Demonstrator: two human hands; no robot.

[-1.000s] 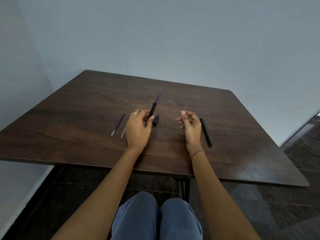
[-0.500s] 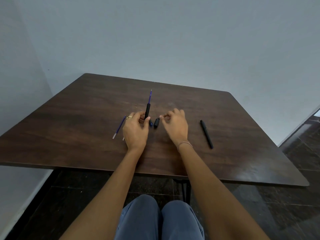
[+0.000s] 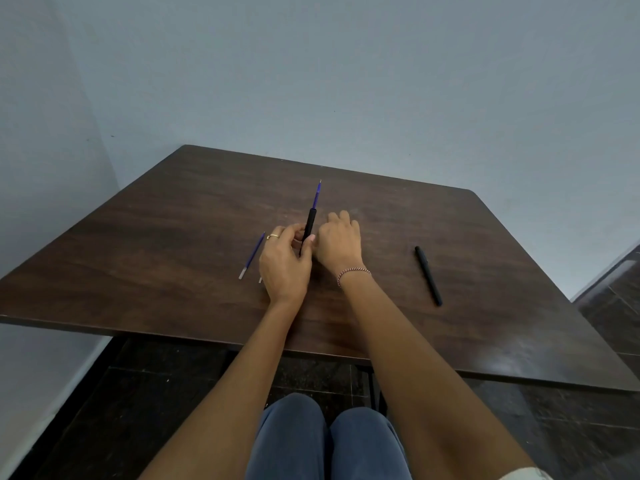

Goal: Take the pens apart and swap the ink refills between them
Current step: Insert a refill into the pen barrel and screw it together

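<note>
So, biggest thing first: a pale grey-blue wall [image 3: 346, 81] fills the top half. Below it there's a dark brown wooden table [image 3: 173, 237] with rounded corners, over a dark tiled floor [image 3: 121, 393]. The person's knees in blue trousers [image 3: 294, 441] poke in at the bottom.

The left hand [image 3: 285, 263] has thumb and fingers curled round the near end of a slim black pen barrel [image 3: 309, 225], which points away from the person. The right hand [image 3: 338, 244] sits back-up just beside it, fingers curled down. Honestly can't tell if it's got hold of anything.

Well off to the right, a long black pen [image 3: 428, 275] lies flat on the table. A purple-blue ink refill [image 3: 316, 195] sticks out of the barrel's far end. A loose blue refill with a clear end [image 3: 252, 256] lies just left of the left hand, and a second clear tip [image 3: 260, 279] peeks out from under that hand.

Small stuff: a red-and-white thread bracelet [image 3: 353, 273] on the right wrist and a gold ring [image 3: 273, 236] on a left finger.
</note>
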